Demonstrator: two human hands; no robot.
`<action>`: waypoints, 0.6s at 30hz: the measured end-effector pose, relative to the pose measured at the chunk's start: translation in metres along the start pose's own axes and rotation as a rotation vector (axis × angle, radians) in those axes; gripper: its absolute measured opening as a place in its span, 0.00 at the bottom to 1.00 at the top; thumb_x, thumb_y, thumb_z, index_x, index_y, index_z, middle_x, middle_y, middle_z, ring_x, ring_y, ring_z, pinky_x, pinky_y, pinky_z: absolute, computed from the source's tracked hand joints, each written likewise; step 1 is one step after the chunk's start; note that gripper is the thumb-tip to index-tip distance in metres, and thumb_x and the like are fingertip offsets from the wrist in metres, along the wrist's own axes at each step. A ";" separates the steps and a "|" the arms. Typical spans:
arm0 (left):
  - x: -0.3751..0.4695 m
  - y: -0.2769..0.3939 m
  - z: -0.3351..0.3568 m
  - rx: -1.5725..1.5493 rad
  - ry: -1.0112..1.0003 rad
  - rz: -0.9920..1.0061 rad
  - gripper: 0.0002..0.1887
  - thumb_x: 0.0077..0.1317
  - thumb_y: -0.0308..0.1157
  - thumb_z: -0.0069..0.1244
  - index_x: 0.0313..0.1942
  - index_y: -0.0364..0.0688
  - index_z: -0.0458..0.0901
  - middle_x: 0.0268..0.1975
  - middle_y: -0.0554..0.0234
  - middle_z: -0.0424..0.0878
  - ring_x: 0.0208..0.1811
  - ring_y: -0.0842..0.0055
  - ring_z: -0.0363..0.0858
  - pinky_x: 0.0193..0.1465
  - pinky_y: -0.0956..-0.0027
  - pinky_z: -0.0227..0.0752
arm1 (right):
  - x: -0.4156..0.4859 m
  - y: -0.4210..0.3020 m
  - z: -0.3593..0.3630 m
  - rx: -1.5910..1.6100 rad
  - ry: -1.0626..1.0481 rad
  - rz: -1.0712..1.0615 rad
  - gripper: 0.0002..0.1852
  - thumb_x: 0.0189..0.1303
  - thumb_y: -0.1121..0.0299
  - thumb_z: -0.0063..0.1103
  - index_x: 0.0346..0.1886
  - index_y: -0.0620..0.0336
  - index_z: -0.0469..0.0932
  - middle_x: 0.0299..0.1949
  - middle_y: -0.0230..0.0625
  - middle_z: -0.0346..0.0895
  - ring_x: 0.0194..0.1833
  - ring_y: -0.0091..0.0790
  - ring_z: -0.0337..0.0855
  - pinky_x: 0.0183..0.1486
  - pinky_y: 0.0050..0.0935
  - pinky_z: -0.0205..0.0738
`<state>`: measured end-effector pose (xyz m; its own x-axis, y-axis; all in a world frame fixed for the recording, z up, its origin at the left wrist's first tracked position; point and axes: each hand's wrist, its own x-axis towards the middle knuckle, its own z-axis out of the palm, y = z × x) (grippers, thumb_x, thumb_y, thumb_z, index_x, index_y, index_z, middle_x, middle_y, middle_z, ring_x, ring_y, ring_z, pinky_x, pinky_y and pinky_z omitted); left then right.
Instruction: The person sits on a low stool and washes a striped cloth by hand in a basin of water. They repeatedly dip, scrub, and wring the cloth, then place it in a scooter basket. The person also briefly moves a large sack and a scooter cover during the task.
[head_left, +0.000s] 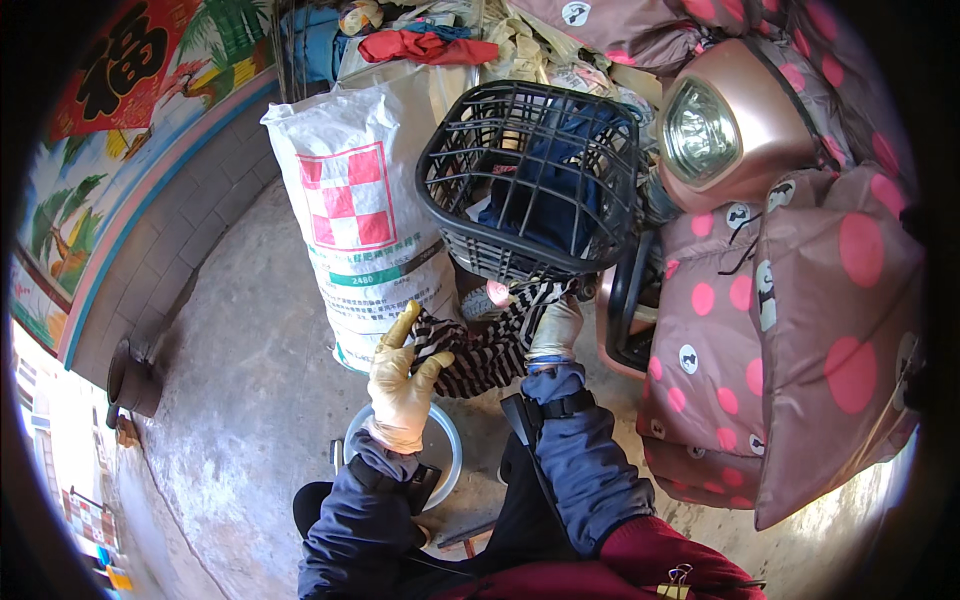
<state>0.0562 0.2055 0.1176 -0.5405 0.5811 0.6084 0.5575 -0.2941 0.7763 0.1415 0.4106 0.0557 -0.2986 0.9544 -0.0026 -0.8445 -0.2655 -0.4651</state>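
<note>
A black-and-white striped cloth (480, 356) hangs between my two gloved hands, below a black plastic scooter basket (529, 176). My left hand (401, 379), in a pale glove with yellowed fingers, pinches the cloth's left end between thumb and fingers. At the other end, my right hand (556, 326) grips the cloth close under the basket's rim; its fingertips are partly hidden. Dark blue fabric (555, 180) lies in the basket. A round tub with a pale blue rim (455, 450) stands on the floor, partly behind my left wrist.
A white woven sack (360, 225) stands left of the basket. At right is a scooter with a headlight (703, 129) and a polka-dot padded cover (712, 345). A red cloth (427, 47) tops a pile behind. A dark pot (135, 382) sits by the left wall.
</note>
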 end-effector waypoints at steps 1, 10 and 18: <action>-0.001 0.000 -0.001 0.024 0.031 -0.017 0.13 0.54 0.19 0.65 0.36 0.31 0.78 0.63 0.42 0.77 0.62 0.63 0.76 0.64 0.64 0.66 | 0.003 0.003 -0.003 0.032 0.043 0.063 0.13 0.74 0.65 0.47 0.50 0.63 0.78 0.46 0.38 0.80 0.43 0.35 0.81 0.49 0.34 0.77; -0.019 -0.011 -0.023 -0.205 0.190 -0.153 0.17 0.53 0.14 0.64 0.29 0.34 0.68 0.63 0.39 0.76 0.60 0.64 0.77 0.59 0.67 0.71 | 0.003 0.056 -0.037 0.005 -0.116 0.056 0.19 0.74 0.62 0.50 0.56 0.72 0.76 0.51 0.42 0.82 0.50 0.33 0.81 0.51 0.32 0.77; -0.009 -0.002 -0.028 -0.121 0.139 -0.115 0.12 0.55 0.11 0.60 0.36 0.34 0.78 0.65 0.42 0.75 0.61 0.67 0.76 0.59 0.66 0.74 | 0.029 0.074 -0.024 -0.329 -0.011 -0.114 0.16 0.74 0.64 0.48 0.45 0.65 0.82 0.42 0.36 0.86 0.39 0.30 0.81 0.42 0.26 0.76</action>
<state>0.0423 0.1794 0.1147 -0.6828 0.5084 0.5247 0.4116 -0.3257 0.8512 0.0810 0.4221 -0.0004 -0.2174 0.9732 0.0747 -0.6845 -0.0975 -0.7225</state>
